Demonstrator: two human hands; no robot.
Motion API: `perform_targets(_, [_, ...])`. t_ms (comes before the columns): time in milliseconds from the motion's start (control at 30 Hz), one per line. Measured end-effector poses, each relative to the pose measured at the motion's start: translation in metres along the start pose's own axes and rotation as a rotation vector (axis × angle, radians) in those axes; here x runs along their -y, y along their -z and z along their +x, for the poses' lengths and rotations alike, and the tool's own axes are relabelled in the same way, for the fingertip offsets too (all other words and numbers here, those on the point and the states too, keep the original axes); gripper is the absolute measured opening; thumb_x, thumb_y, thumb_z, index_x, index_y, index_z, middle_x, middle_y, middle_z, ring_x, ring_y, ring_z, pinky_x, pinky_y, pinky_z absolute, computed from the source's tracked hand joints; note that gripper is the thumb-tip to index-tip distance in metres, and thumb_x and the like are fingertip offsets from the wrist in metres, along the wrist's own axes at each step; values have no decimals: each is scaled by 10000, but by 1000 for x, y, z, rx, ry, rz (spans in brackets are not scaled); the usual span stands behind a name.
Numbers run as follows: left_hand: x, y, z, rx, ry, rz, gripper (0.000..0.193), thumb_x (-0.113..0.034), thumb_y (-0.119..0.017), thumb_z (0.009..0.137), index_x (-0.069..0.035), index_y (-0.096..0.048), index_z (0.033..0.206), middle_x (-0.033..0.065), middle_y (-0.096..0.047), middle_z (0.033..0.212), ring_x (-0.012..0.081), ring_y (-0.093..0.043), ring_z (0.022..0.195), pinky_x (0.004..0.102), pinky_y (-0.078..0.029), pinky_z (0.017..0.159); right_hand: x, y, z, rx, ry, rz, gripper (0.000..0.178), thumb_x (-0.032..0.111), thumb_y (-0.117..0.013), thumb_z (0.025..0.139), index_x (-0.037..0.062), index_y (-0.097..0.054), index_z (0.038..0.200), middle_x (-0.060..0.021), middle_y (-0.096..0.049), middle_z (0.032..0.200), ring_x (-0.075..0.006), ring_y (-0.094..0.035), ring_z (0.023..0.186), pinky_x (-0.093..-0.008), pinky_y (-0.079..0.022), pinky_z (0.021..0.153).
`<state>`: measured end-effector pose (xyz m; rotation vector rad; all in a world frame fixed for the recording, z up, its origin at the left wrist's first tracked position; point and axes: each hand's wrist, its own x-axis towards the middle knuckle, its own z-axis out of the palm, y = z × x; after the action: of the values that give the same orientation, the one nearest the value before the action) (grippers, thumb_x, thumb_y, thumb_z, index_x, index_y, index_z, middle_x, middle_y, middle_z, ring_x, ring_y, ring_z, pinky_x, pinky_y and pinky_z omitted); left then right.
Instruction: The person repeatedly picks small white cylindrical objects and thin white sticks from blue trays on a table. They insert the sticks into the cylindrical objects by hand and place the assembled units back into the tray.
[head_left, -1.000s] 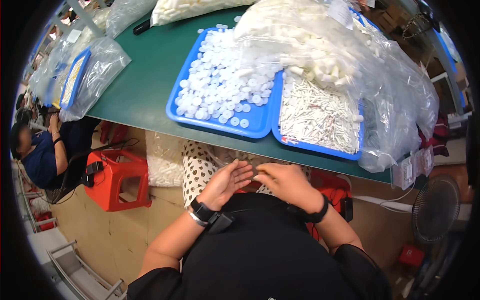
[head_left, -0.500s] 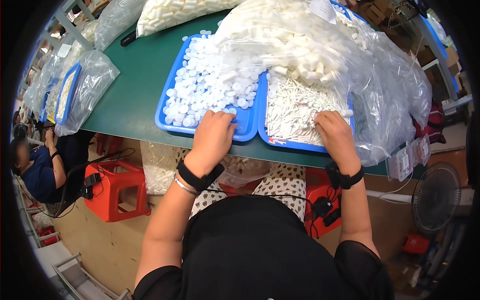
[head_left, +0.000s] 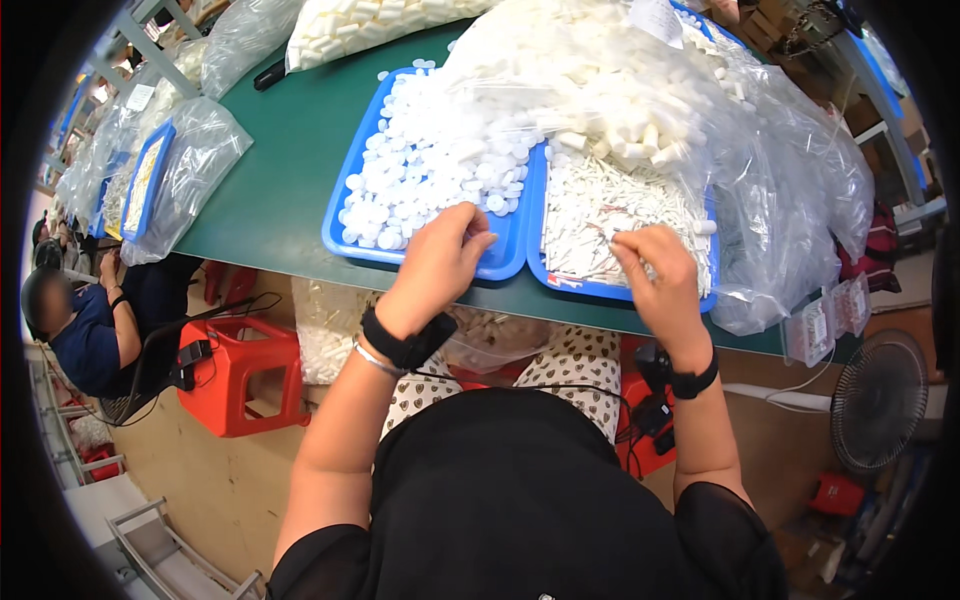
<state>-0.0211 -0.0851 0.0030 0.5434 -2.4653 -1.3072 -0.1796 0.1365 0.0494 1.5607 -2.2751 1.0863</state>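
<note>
My left grip (head_left: 440, 255) is bent over the front of the left blue tray (head_left: 514, 250), near its pale round discs (head_left: 400, 180); my right grip (head_left: 660, 275) dips among thin white sticks (head_left: 580, 210) in the right blue tray (head_left: 585, 288). Both trays sit on the green tabletop (head_left: 290, 180). I cannot tell whether either grip has closed on a piece.

Along the near edge of your tabletop (head_left: 290, 190), the disc tray (head_left: 507, 243) sits left of the stick tray (head_left: 590, 289). A bag of cylinders (head_left: 620, 70) overlaps their far parts. Your left hand (head_left: 440, 255) is at the disc tray's near edge, your right hand (head_left: 662, 272) at the stick tray's.
</note>
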Motion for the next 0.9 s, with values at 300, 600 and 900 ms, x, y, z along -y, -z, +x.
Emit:
perform_targets(300, [-9,-41,-62,259,543,-1731,295,-215,-603,983,3,-582,1180,56,-638,993,85,-593,814,217,-502,729,52,-16,-30,326,-109,254,66,65,-653,894,6,-643,922,-125,-647,759,-285,-623,631,-358,-476,572])
perform_targets(600, [-5,-52,-70,233,589,-1931,377,-300,-555,1008,10,-548,1225,19,-555,961,83,-512,816,206,-474,718,48,-27,-36,289,-94,150,73,105,-644,909,34,-643,893,-109,-606,657,-278,-598,570,-372,-443,528])
perform_targets(900, [-8,-52,-71,173,575,-1758,363,-283,-565,1005,12,-566,1217,9,-605,943,73,-558,819,214,-489,743,51,-24,-35,274,-88,91,56,80,-667,872,27,-651,877,-111,-626,685,-280,-610,582,-373,-459,542])
